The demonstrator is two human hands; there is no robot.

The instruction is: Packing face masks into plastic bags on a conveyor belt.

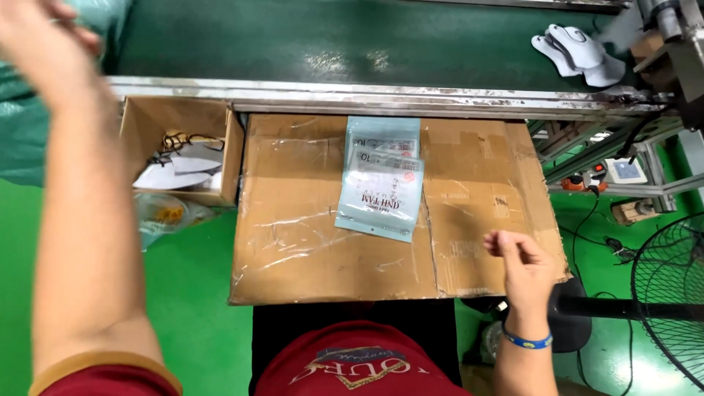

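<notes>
Flat, glossy pale-blue plastic pouches (381, 187) with white printed panels, two stacked and overlapping, lying on a creased brown cardboard sheet (308, 249) patched with shiny clear tape. Right hand (522, 262) hovering over the sheet's right edge, fingers loosely curled with thumb near the fingertips, holding nothing visible, a blue wristband just below it; pouches off to its left and further up the sheet, apart from it. Left hand (40, 37) raised high at the upper left corner, blurred, fingers seemingly spread, grip impossible to tell, well apart from the pouches. Beside the sheet's left edge, an open brown cardboard box (183, 117) with white paper scraps and dark cord inside. Beyond, a scuffed metal rail (381, 94) edging a dark green conveyor belt (330, 40), a white moulded piece (579, 50) resting on the belt at the far right. Smooth bright green floor (191, 293) below, a black wire-guard fan (671, 293) at the right.
</notes>
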